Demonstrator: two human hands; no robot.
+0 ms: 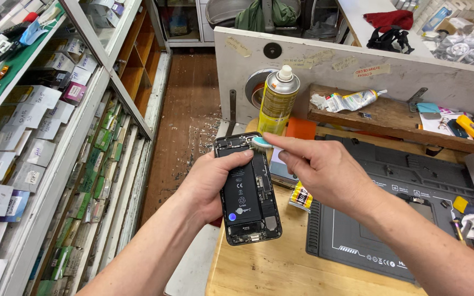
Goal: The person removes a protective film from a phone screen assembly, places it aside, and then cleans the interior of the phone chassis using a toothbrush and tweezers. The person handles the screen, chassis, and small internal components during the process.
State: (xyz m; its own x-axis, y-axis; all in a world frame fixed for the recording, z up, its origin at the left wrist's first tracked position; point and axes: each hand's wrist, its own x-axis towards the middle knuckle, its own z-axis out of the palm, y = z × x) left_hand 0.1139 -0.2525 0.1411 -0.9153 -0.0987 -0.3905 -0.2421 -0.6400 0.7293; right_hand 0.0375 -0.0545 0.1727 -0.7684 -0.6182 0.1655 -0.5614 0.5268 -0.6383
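Your left hand grips the opened phone above the bench edge — 1 battery exposed. Your right hand pinches a small brush against its top end. Heavy strokes could snag the bare connectors; a loose grip could drop it floorward. The yellow spray can stands capless; its contents cannot be seen.
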